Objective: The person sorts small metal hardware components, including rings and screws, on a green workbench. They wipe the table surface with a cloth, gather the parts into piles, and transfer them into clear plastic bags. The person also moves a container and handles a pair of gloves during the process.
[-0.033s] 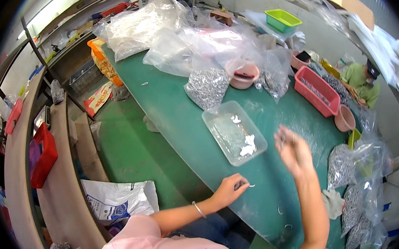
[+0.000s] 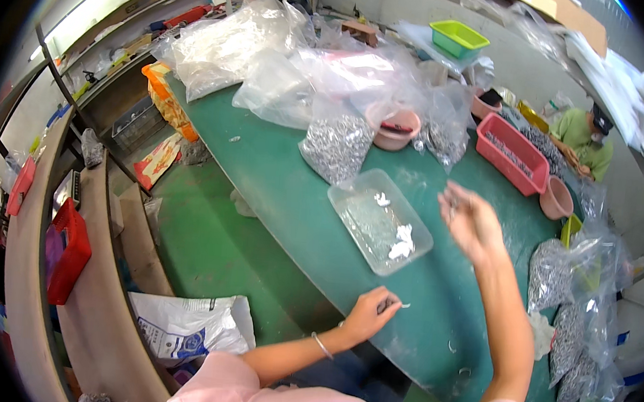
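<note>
My left hand (image 2: 374,311) pinches a small metal part (image 2: 403,306) low over the worktop (image 2: 277,190). Right hand (image 2: 472,220) is raised beside the tray (image 2: 379,220), grip unclear. Tray holds few parts; bags (image 2: 338,145) still full, so early.

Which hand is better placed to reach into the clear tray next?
Right, probably. The right hand is raised just beside the clear tray; the left hand rests lower on the table, pinching a small part.

A green bin (image 2: 458,38) and red basket (image 2: 512,153) sit apart.
</note>
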Demonstrator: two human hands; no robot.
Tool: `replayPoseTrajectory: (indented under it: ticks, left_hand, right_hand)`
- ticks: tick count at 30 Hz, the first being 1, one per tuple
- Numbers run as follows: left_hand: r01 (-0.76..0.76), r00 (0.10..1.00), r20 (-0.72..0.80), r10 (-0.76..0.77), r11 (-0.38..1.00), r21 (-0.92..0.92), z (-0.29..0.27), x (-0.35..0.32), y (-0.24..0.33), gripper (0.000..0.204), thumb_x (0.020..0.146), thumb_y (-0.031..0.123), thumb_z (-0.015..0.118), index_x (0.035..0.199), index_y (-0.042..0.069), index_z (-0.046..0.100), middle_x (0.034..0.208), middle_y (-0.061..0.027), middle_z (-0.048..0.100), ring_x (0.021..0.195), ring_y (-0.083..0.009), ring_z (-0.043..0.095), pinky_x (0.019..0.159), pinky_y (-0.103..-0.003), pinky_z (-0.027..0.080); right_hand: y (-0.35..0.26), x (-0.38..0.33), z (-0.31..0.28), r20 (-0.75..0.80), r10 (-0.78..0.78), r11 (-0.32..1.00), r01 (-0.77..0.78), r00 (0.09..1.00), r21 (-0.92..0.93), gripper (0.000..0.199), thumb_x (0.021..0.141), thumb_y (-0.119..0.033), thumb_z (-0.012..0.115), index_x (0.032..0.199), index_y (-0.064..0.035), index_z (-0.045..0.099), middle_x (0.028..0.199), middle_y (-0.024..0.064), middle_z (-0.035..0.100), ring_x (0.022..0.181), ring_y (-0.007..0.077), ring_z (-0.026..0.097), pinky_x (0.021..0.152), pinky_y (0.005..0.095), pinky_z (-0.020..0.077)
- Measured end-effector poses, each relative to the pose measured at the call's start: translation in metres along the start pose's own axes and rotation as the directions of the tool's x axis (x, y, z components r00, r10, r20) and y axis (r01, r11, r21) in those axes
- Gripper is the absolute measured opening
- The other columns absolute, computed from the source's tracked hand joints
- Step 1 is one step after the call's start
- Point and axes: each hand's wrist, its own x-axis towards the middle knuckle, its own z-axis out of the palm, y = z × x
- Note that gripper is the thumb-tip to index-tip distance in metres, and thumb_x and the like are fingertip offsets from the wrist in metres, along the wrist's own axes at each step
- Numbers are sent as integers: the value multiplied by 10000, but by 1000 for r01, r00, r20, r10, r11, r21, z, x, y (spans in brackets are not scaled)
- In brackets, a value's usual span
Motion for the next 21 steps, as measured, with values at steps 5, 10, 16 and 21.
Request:
replayPoseTrajectory:
  ticks: [5, 10, 16, 21]
  left_hand:
    - [-17, 1000, 4, 18, 997, -77, 0, 4, -3, 62, 795, 46, 620, 816, -6, 595, 673, -74, 504, 525, -159, 435, 498, -279, 367]
    - [-47, 998, -45, 42, 992, -115, -2, 4, -3, 53, 779, 30, 640, 814, 3, 612, 653, -56, 513, 498, -110, 434, 472, -248, 366]
    - [-85, 995, -59, 76, 983, -162, -8, 4, -13, 57, 773, 17, 638, 810, 1, 597, 666, -61, 522, 498, -118, 435, 471, -251, 368]
    - [-52, 999, -11, 52, 996, -78, -10, 7, -10, 52, 777, 11, 617, 796, -5, 572, 675, -108, 533, 535, -219, 512, 502, -302, 415]
  right_hand:
    - [-58, 178, 103, -107, -385, 921, 389, 917, 16, 140, 852, -60, 442, 948, 37, 475, 824, 102, 478, 747, 221, 502, 692, 328, 440]
    - [-38, 268, 130, 176, -307, 873, 350, 935, -340, 483, 944, -391, 370, 1072, 54, 507, 891, 131, 559, 807, 233, 537, 791, 321, 418]
    - [-52, 227, 118, 373, -206, 490, 425, 905, -761, 615, 937, -509, 287, 1086, 21, 560, 974, 121, 627, 902, 199, 580, 825, 319, 425]
    - [-68, 95, 61, 244, -258, 661, 355, 935, -661, 476, 950, -404, 369, 1063, 15, 567, 937, 79, 617, 856, 153, 573, 765, 278, 446]
